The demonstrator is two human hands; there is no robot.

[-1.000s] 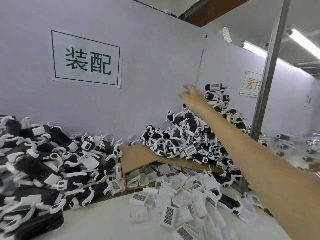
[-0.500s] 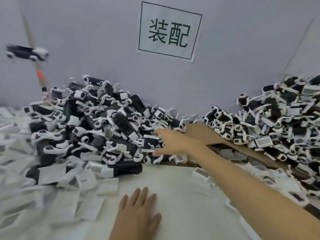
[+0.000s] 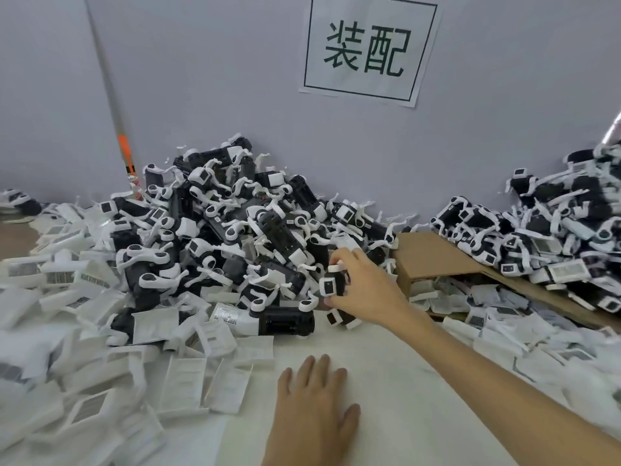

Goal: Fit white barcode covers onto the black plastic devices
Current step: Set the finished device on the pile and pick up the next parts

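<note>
A big heap of black plastic devices (image 3: 235,237) with white clips is piled against the back wall. My right hand (image 3: 366,290) reaches to the heap's right foot, and its fingers curl round one black device (image 3: 331,285) with a small white-framed window. My left hand (image 3: 312,408) lies flat, palm down, on the white table, holding nothing. Loose white barcode covers (image 3: 188,381) lie scattered on the table left of that hand.
A second heap of devices (image 3: 554,237) rises at the right over a brown cardboard box flap (image 3: 437,260), with more white covers (image 3: 497,307) spilling from under it. A paper sign (image 3: 366,48) hangs on the grey wall. Bare white table (image 3: 386,381) shows between my arms.
One second ago my right hand was flung out toward the right heap. It has since swung over to the left heap and now curls round a device. My left hand has come into view, flat on the table.
</note>
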